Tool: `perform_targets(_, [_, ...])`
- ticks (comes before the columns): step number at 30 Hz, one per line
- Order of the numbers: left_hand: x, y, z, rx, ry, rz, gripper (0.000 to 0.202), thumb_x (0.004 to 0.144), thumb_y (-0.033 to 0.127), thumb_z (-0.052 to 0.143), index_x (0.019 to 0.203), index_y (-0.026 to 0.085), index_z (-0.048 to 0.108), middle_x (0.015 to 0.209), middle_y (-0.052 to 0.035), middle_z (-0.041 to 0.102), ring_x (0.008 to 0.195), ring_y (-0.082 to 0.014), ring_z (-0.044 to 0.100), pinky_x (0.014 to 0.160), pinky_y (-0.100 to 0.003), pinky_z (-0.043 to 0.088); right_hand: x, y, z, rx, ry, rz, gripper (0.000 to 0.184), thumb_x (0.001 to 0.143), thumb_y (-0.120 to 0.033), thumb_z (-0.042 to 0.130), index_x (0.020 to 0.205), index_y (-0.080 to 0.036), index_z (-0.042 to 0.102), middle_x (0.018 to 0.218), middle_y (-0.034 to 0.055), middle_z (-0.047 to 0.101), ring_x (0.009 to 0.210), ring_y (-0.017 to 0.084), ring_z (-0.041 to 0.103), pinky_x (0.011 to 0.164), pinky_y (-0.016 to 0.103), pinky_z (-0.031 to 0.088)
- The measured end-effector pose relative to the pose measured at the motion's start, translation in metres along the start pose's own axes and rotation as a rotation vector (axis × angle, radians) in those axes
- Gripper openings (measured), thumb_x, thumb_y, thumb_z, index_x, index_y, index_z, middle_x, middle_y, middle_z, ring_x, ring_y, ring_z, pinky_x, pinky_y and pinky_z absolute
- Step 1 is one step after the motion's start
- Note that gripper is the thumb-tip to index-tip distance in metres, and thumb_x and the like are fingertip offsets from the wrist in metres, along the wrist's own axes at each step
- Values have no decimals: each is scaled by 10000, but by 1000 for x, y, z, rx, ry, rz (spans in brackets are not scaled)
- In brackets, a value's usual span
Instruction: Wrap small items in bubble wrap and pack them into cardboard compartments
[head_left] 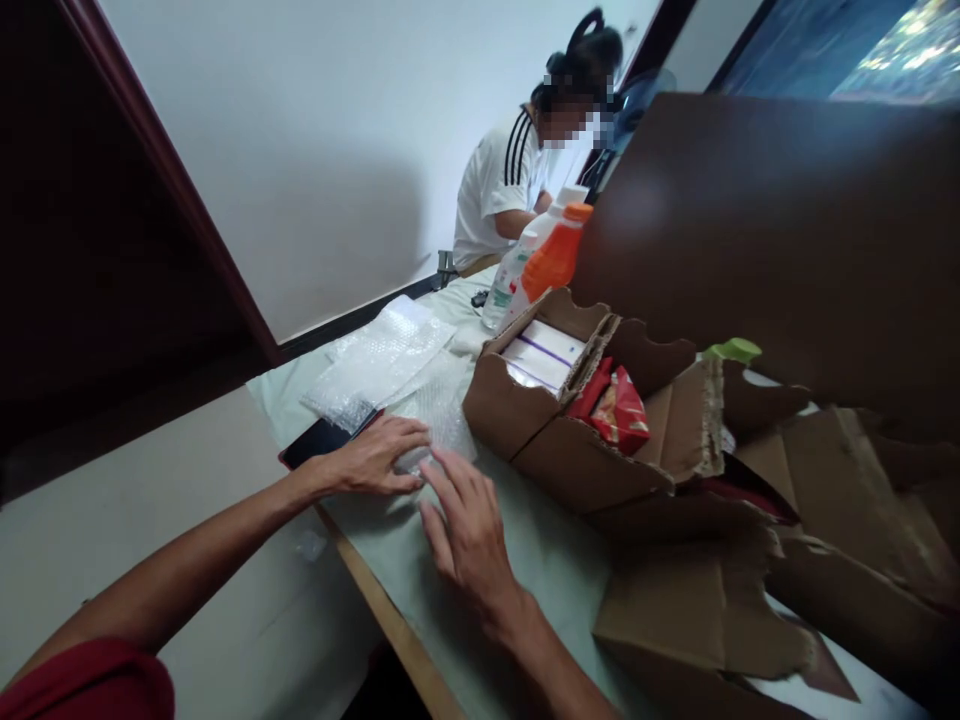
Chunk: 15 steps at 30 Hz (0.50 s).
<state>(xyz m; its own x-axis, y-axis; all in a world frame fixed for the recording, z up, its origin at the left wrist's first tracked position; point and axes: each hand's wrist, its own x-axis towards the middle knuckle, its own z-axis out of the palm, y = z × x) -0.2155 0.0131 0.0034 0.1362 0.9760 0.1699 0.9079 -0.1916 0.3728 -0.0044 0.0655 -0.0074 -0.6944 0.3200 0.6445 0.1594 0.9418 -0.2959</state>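
My left hand (381, 456) lies palm down at the near end of a clear bubble wrap piece (442, 408), its fingers stretched out. Close beside it, my right hand (471, 520) has its fingers apart and slightly bent, fingertips near the same wrap. A small shiny bit shows between the two hands, and I cannot make out whether it is part of that wrap. More bubble wrap bags (390, 350) lie flat beyond. Partly under them and behind my left wrist is a dark flat object (319, 440) with a reddish edge.
Torn-edged cardboard boxes (555, 440) stand at the right, holding white cartons (546, 352) and a red packet (621, 412). An orange bottle (556, 255) and a clear bottle (510, 280) stand behind. A person (502, 180) in a white shirt sits beyond the table (540, 540).
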Motion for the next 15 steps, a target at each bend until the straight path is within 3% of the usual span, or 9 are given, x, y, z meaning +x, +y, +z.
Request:
perform_targets(2, [-7,-12,-17,-76,66,-134,451,836,344,677,1265,205,695,1372,-113,695,1272,-268,635,1107,-406,483,25,6,15,-30,-88,79,379,1012,-208,464,1372,-199,582,1444,147,615,1353,274,534,1055,440,460])
perform_targets(4, [-12,-33,-37,-66,170,-407,382,876,360,611,1218,228,719,1302,-85,728,1179,-254,675,1046,-384,519,41,18,33,-86,-204,176,331,1002,-236,499,1299,-188,638,1448,169,610,1356,316,524,1050,476,464])
perform_targets(6, [-15,-62,-56,9,259,-666,376,889,346,565,1197,200,724,1275,-119,732,1129,-285,687,1008,-416,526,45,30,49,-116,-318,227,294,989,-262,544,1238,-167,668,1441,192,611,1341,348,527,1039,505,468])
perform_targets(8, [-16,-93,-70,64,288,-829,405,856,323,578,1195,152,718,1254,-185,729,1135,-346,679,994,-472,509,41,40,60,-119,-373,233,305,982,-273,569,1247,-156,662,1449,200,602,1338,354,525,1040,513,465])
perform_targets(11, [-15,-129,-76,59,257,-996,332,753,337,682,1032,173,758,1058,-170,782,1044,-363,704,899,-437,520,30,47,66,-122,-347,221,350,984,-272,577,1312,-162,630,1486,189,576,1369,337,502,1070,498,437])
perform_targets(15, [-13,-146,-71,-40,215,-1071,138,637,314,764,617,221,665,662,-49,707,844,-293,700,736,-335,484,23,49,68,-110,-312,205,352,986,-281,576,1319,-175,626,1488,177,577,1377,321,495,1074,471,421])
